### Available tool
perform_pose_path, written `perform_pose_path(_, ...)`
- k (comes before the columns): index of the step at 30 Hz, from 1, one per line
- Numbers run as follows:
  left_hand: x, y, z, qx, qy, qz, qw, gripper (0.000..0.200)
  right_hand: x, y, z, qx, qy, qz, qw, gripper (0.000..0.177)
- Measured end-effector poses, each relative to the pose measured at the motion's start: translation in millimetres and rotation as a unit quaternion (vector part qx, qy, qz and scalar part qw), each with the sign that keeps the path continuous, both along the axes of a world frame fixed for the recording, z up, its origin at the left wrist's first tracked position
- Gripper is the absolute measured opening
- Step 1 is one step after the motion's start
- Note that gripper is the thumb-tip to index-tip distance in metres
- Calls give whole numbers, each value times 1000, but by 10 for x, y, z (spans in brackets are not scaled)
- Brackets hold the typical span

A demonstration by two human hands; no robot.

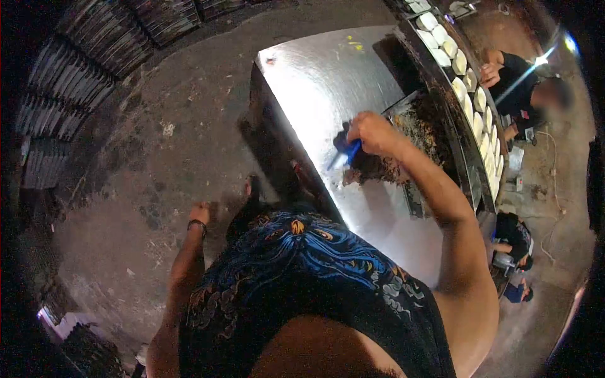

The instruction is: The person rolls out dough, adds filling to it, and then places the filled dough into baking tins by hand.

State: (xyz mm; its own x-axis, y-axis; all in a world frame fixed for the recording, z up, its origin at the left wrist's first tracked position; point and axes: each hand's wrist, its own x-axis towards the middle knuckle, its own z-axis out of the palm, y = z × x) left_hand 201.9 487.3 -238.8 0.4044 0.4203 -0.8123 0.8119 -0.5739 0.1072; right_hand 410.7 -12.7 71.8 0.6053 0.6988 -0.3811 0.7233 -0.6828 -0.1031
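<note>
My right hand (372, 133) is closed round a blue-handled tool (353, 151) and holds it low over the shiny metal table (378, 208). The tool's end looks flat and pale, blurred by glare. Beside it, brown crumbly scraps (387, 171) lie on the metal, partly behind my wrist. My left hand (200, 213), with a dark band at the wrist, hangs down at my side over the floor, away from the table; its fingers are in shadow.
A dark tray of scraps (428, 135) sits against a long rack holding rows of pale oval pieces (477, 120). Across the rack a person (523, 85) reaches toward the pieces. Other people (513, 239) stand farther along. Stacked dark metal trays (69, 82) line the left.
</note>
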Motion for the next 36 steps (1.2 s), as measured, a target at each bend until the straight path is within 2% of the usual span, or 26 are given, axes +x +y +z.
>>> perform_pose_path(1, 28, 39, -52, -2, -21, -7, 1000, 50, 104, 46, 43, 24, -8, 1, 1000, 29)
perform_pose_path(4, 57, 136, -250, -130, -241, -33, 961, 51, 93, 251, 115, 80, -18, 27, 996, 27)
perform_pose_path(5, 64, 113, -211, -154, -240, -14, 958, 50, 76, 309, 115, 93, -24, 40, 995, 26)
perform_pose_path(6, 100, 21, -71, -147, -230, -17, 962, 48, 25, 304, 46, 95, 18, 61, 994, 24)
perform_pose_path(8, 192, -133, 152, -135, -214, -36, 967, 45, -254, 167, -169, 204, -7, 40, 978, 18)
perform_pose_path(10, 250, -305, 221, -130, -199, -79, 968, 45, -508, 106, 79, 93, 18, 38, 995, 12)
perform_pose_path(12, 158, -404, 168, -114, -159, -132, 972, 45, -668, -97, 39, 55, 3, 58, 997, 7)
perform_pose_path(14, 75, -510, 180, -92, -122, -173, 973, 46, -822, -191, 127, 66, -114, 58, 990, 8)
perform_pose_path(16, -35, -598, 216, -67, -90, -197, 974, 47, -973, -361, -89, 277, -196, -13, 941, 17)
perform_pose_path(17, -84, -633, 240, -55, -79, -205, 974, 47, -1147, -412, 68, 311, -189, -71, 929, 28)
perform_pose_path(18, -122, -677, 275, -42, -74, -213, 973, 48, -1385, -501, 167, 368, -186, -134, 901, 35)
perform_pose_path(20, -102, -748, 336, -22, -69, -228, 971, 50, -1830, -628, 49, 434, -250, -270, 822, 40)
perform_pose_path(22, 16, -890, 420, 11, -91, -234, 968, 51, -2314, -763, 32, 475, -225, -412, 744, 32)
perform_pose_path(23, 139, -970, 458, 33, -128, -226, 965, 52, -2553, -779, 53, 479, -197, -517, 681, 29)
perform_pose_path(24, 296, -1113, 580, 48, -213, -203, 955, 53, -2764, -785, 89, 478, -167, -610, 610, 28)
perform_pose_path(25, 500, -1310, 763, 44, -317, -179, 930, 55, -2938, -790, 106, 515, -132, -670, 519, 28)
perform_pose_path(26, 714, -1520, 1004, 6, -452, -160, 877, 53, -3087, -788, 130, 546, -89, -720, 420, 31)
perform_pose_path(27, 1072, -1607, 955, -22, -571, -175, 802, 55, -3203, -827, 188, 512, -91, -757, 396, 31)
perform_pose_path(28, 1240, -1996, 1701, -75, -621, -238, 743, 60, -3278, -848, 194, 480, -84, -788, 377, 32)
perform_pose_path(29, 1758, -1792, 1124, -41, -696, -256, 670, 61, -3350, -831, 96, 512, -127, -772, 356, 36)
perform_pose_path(30, 1784, -2234, 1973, -125, -643, -225, 721, 55, -3339, -758, 54, 532, -170, -773, 300, 39)
perform_pose_path(31, 2017, -2413, 2013, -183, -679, -203, 681, 53, -3383, -758, -97, 468, -198, -796, 329, 37)
perform_pose_path(32, 2255, -2495, 2032, -247, -709, -187, 634, 50, -3426, -696, -244, 492, -182, -805, 279, 38)
perform_pose_path(34, 2572, -2594, 2147, -250, -690, -290, 615, 47, -3483, -533, -474, 390, -202, -853, 281, 40)
perform_pose_path(36, 2845, -2601, 2086, -257, -626, -414, 609, 48, -3367, -392, -548, 393, -202, -879, 180, 43)
